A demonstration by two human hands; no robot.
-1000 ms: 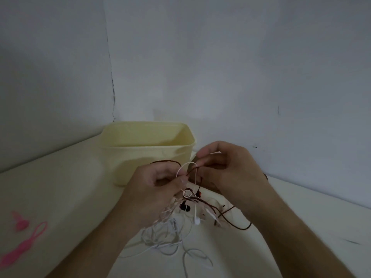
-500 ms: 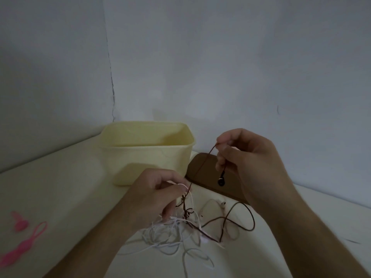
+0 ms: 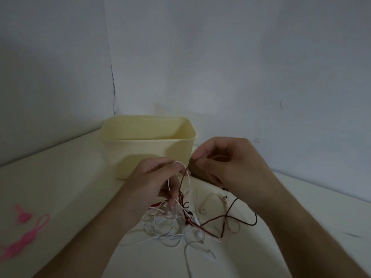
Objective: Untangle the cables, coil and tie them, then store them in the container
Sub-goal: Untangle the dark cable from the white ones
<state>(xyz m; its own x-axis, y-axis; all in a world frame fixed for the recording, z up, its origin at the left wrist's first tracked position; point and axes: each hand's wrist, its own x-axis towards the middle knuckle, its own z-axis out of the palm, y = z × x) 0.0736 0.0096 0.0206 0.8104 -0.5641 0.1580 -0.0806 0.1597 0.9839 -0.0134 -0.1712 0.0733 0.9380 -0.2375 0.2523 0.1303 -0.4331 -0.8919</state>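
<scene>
The pale yellow rectangular plastic container [image 3: 147,146] stands open at the back of the white table [image 3: 60,187], just behind both hands. The knot of thin white and dark brown earphone cables [image 3: 180,219] lies on the table in front of it, not yet separated. To free it well, the person should probably draw the brown cable slowly and keep the white loop slack. The left hand [image 3: 154,181] holds a white loop with curled fingers. The right hand [image 3: 226,165] pinches the brown cable between thumb and forefinger, slightly higher.
</scene>
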